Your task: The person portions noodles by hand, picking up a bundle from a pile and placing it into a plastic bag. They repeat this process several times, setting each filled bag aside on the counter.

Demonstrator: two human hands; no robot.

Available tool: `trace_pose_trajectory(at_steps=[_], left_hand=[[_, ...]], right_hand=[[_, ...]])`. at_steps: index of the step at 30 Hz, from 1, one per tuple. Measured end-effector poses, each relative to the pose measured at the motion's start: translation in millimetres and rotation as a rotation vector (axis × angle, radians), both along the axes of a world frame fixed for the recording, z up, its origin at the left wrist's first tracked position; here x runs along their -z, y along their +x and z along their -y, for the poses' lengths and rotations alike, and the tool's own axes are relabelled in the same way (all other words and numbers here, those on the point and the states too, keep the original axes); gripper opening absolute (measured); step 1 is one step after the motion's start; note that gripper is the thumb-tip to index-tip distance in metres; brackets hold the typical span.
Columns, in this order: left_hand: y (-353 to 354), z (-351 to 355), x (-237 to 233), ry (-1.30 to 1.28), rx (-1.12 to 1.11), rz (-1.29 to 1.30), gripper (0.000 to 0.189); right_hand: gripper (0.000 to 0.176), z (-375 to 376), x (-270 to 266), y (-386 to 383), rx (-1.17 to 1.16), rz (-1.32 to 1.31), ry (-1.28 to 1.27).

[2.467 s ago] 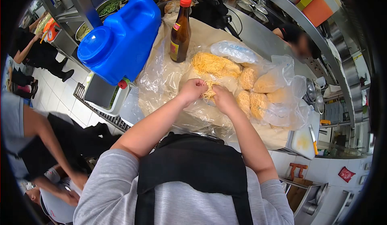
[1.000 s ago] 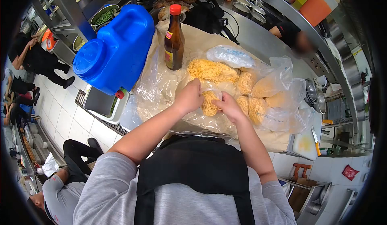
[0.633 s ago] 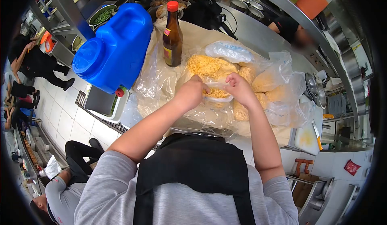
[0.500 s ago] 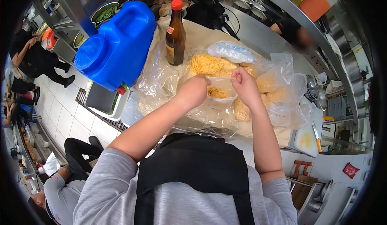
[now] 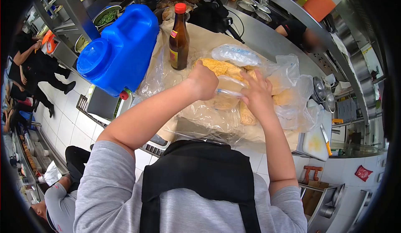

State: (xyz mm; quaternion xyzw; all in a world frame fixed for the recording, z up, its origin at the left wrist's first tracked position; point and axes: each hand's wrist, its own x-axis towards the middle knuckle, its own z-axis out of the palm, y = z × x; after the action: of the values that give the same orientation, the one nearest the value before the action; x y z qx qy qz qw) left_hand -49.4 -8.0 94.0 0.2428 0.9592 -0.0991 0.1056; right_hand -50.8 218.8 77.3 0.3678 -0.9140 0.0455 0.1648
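Note:
A small clear plastic bag (image 5: 227,93) stretches between my two hands, its pale rim running from one to the other. My left hand (image 5: 204,81) is closed at the bag's left side, thumb uppermost, close to a heap of yellow noodles (image 5: 223,68). On the right side, my right hand (image 5: 259,93) holds the rim low near the thumb, with its other fingers spread over the noodles' edge. Part of the bag is hidden by my hands. Behind the noodles lies a bundle of clear plastic bags (image 5: 236,55). More bagged noodles (image 5: 284,97) sit to the right.
A brown bottle with a red cap (image 5: 178,40) and a big blue jug (image 5: 119,51) stand at the left. Brown paper and clear sheeting (image 5: 204,118) cover the worktop. A knife (image 5: 326,139) rests on a cutting board (image 5: 314,143) at right. Other people are nearby.
My left hand has risen slightly toward the noodles. My right hand has moved a little right and down, and its fingers have spread. The bag's mouth has narrowed.

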Motion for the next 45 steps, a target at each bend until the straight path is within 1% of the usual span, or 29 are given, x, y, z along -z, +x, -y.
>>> trace_pose_trajectory(at_steps=[1,2,3,4,5,7,9,13,14,16,17,19,20,22,23,25,26,27,28,29,33,34,35,37,38,40,42,44,45], left_hand=[[-2,3,-1,0.038,0.006,-0.066,0.028],[-5,7,-1,0.075,0.015,-0.13,0.034],[-7,11,-5,0.074,0.022,-0.132,0.034],[-10,16,-10,0.17,0.02,-0.189,0.033],[-12,19,-14,0.266,0.018,-0.243,0.033],[-11,24,-39,0.293,0.04,-0.235,0.03],[-12,27,-51,0.347,0.065,-0.237,0.026],[-19,35,-46,0.329,0.07,-0.208,0.017],[-14,32,-41,0.248,0.065,-0.213,0.014],[-8,24,-39,0.143,0.006,-0.196,0.018],[-7,25,-37,0.144,0.006,-0.196,0.018],[-6,28,-31,0.327,0.139,-0.241,0.021],[-7,30,-29,0.328,0.135,-0.244,0.021],[-10,35,-23,0.479,0.218,0.009,0.023],[-8,39,-13,0.478,0.219,0.01,0.023],[5,41,-12,0.373,0.216,-0.055,0.024],[4,41,-15,0.267,0.126,0.07,0.027],[4,45,-26,0.269,0.124,0.065,0.027],[2,51,-33,0.3,0.135,-0.067,0.026],[1,55,-40,0.329,0.147,-0.196,0.024],[2,49,-58,0.339,0.148,-0.277,0.019],[5,48,-53,0.406,0.182,-0.293,0.018],[8,48,-51,0.473,0.214,-0.306,0.018],[12,47,-60,0.498,0.179,-0.291,0.017],[15,45,-62,0.528,0.148,-0.27,0.017],[11,38,-47,0.581,0.186,-0.287,0.018],[6,29,-33,0.634,0.221,-0.317,0.018],[4,18,-21,0.741,0.348,-0.318,0.02],[4,16,-17,0.741,0.356,-0.32,0.02]], right_hand=[[0.017,-1,-7,-4,-0.014,-0.029,-0.072],[0.017,-2,-11,-6,-0.015,-0.031,-0.072],[0.015,-3,-15,-6,0.03,0.015,-0.108],[0.013,-6,-19,-5,0.079,0.063,-0.144],[0.013,-11,-26,-1,0.089,0.062,-0.146],[0.011,-15,-42,-3,0.06,0.07,-0.195],[0.01,-11,-43,-8,0.08,0.11,-0.198],[0.009,-15,-44,-9,0.093,0.142,-0.213],[0.009,-13,-41,-10,0.083,0.142,-0.209],[0.01,-12,-33,-9,-0.019,0.294,-0.417],[0.01,-13,-31,-8,-0.018,0.294,-0.415],[0.011,-17,-31,-9,0.078,0.278,-0.296],[0.011,-17,-31,-9,0.073,0.277,-0.294],[0.012,-16,-31,-7,-0.005,0.262,-0.32],[0.012,-13,-28,-3,-0.004,0.263,-0.321],[0.009,-8,-25,5,0.048,0.365,-0.142],[0.009,-12,-28,3,0.049,0.358,-0.14],[0.009,-18,-32,1,0.019,0.237,-0.209],[0.009,-21,-33,-1,-0.011,0.118,-0.278],[0.009,-20,-32,-1,-0.01,0.12,-0.278],[0.009,-19,-26,9,0.024,0.175,-0.474],[0.008,-21,-25,10,0.027,0.211,-0.55],[0.008,-22,-24,13,0.02,0.203,-0.549],[0.018,-25,-19,24,0.023,0.374,-0.851],[0.018,-22,-8,28,0.032,0.374,-0.855],[0.035,-6,24,30,-0.137,0.778,-1.636],[0.05,10,57,27,-0.037,0.758,-1.368],[0.041,9,95,7,0.179,0.823,-0.794],[0.041,9,92,6,0.182,0.816,-0.797]])
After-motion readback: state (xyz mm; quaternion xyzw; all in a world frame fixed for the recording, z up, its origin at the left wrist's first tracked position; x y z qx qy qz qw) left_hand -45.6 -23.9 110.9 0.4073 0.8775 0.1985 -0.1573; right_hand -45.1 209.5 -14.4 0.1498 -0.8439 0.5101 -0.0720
